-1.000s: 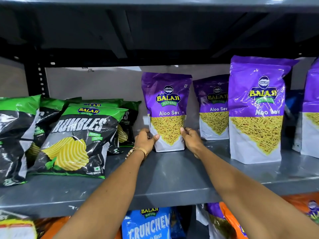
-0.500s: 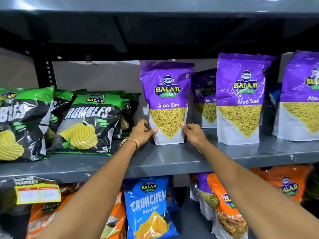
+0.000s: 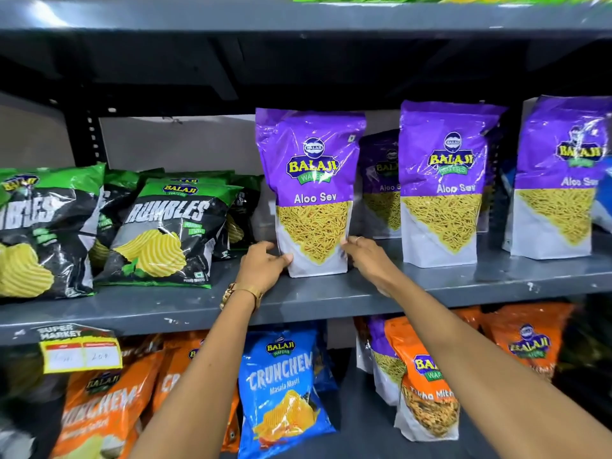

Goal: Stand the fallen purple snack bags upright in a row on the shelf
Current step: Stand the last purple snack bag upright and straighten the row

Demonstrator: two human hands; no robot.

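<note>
— Where do your hands sit?

— Your left hand [image 3: 265, 264] and right hand [image 3: 366, 256] flank the base of the purple Aloo Sev bag [image 3: 311, 193], fingers loosely spread, thumb tips touching its lower corners, neither hand closed around it.

— And the bag?

— Upright on the grey shelf [image 3: 331, 296], near the front edge. To its right stand a second purple bag [image 3: 442, 183] and a third [image 3: 559, 180], also upright (a fourth [image 3: 381, 183] stands further back between the first two). The green Rumbles bags [image 3: 165, 233] lean to your left.
</note>
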